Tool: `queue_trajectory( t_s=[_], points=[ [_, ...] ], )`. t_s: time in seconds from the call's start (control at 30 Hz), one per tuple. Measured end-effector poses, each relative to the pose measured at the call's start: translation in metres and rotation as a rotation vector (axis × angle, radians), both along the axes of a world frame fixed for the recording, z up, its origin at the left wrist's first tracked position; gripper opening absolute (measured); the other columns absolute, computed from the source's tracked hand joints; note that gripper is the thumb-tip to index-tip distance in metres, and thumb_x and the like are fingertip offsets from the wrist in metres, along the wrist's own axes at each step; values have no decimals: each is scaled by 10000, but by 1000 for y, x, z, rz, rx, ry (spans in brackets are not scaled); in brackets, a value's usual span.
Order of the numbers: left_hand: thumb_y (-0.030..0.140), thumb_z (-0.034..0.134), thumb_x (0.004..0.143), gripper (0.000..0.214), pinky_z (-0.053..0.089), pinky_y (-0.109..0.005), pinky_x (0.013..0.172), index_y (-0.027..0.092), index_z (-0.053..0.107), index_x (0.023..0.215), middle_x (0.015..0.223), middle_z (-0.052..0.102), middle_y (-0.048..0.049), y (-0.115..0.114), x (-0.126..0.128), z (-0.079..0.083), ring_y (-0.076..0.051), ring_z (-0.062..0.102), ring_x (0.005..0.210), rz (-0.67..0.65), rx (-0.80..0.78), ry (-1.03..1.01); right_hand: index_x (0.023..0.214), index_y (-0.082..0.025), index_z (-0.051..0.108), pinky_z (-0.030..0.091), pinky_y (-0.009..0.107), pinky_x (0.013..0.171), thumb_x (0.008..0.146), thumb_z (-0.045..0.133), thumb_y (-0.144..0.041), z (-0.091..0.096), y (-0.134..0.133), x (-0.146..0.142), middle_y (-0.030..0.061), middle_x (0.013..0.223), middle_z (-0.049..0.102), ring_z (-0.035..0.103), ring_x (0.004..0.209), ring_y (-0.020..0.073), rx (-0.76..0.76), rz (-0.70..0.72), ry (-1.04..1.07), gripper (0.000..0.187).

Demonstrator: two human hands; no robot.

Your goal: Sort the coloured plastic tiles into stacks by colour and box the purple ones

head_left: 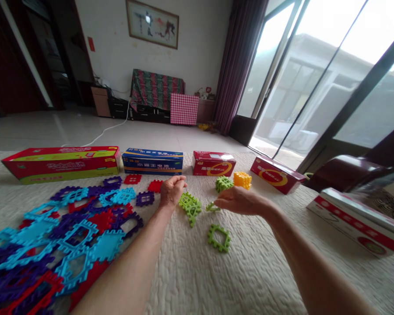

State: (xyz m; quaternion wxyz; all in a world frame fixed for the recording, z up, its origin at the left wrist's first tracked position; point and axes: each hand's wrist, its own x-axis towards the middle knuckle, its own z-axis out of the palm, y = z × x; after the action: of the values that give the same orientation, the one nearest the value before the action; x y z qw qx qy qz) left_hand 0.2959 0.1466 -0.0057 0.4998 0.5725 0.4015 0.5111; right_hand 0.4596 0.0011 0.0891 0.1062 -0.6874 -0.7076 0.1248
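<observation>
The green tile (212, 207) sat low over the quilted mat (249, 280), its edge nipped between the fingertips of the right hand (239, 201), whose fingers lay close together and pointed left. Just beside it rested a green cluster (190, 204) of joined tiles, and at its other side the left hand (172, 190) was curled into a loose fist, knuckles up; whether it touched the cluster I could not tell. Nearer the person lay a loose green frame (219, 237); beyond stood a finished green cube (223, 183) and a yellow cube (242, 180). A heap of blue, purple and red tiles (68, 232) spread to the left, and a row of cartons closed the far edge, among them a long red box (62, 162) and a blue box (153, 161). To my eye the grip looked slight: the tile could twist out of so small a hold, and with nothing clearly steadying the cluster on that soft mat, a sideways push might skid it away or pop its joints apart
</observation>
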Motion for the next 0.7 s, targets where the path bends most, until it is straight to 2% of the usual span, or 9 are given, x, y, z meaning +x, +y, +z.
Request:
queue_trajectory(
  t_s=[0.1, 0.27, 0.37, 0.47, 0.57, 0.7],
  points=[
    [270, 547, 629, 315, 420, -212, 519, 140, 710, 864, 633, 684, -21, -1, 0, 1, -112, 560, 521, -8, -3, 3, 609, -176, 607, 315, 242, 493, 883, 446, -386, -4, 3, -4, -5, 549, 543, 434, 488, 87, -188, -47, -39, 381],
    [272, 548, 631, 308, 420, -215, 518, 135, 709, 854, 628, 679, -24, -1, 0, 1, -113, 558, 520, -8, 8, 19, 715, -169, 594, 301, 243, 503, 828, 531, -360, -12, 8, -10, 10, 616, 556, 455, 540, 106, 4, -221, -121, 231],
    [272, 546, 631, 305, 421, -217, 520, 136, 710, 849, 609, 672, -20, -1, 0, 2, -112, 554, 515, -14, 11, 22, 817, -161, 605, 341, 244, 547, 758, 606, -335, -17, 8, -9, 35, 712, 603, 519, 625, 135, 36, -207, -137, 183],
    [271, 545, 632, 301, 420, -217, 519, 136, 709, 846, 606, 672, -20, -1, 0, 2, -113, 556, 518, -16, 18, 25, 1000, -146, 592, 400, 261, 637, 708, 648, -330, -23, 8, -9, 80, 881, 632, 574, 770, 187, 30, -168, -164, 350],
    [267, 543, 634, 296, 413, -213, 509, 137, 708, 843, 618, 674, -20, -1, 0, 1, -107, 547, 508, -22, 17, 30, 1190, -108, 516, 434, 311, 777, 712, 645, -327, -30, 8, -12, 150, 1078, 600, 578, 957, 254, 3, -147, -218, 541],
    [263, 540, 639, 287, 405, -210, 497, 141, 707, 837, 627, 678, -20, -2, 0, 1, -97, 524, 486, -32, 24, 45, 1309, -54, 427, 416, 363, 901, 800, 558, -316, -33, 6, -20, 220, 1217, 528, 528, 1120, 302, -46, -130, -271, 587]
  ],
)
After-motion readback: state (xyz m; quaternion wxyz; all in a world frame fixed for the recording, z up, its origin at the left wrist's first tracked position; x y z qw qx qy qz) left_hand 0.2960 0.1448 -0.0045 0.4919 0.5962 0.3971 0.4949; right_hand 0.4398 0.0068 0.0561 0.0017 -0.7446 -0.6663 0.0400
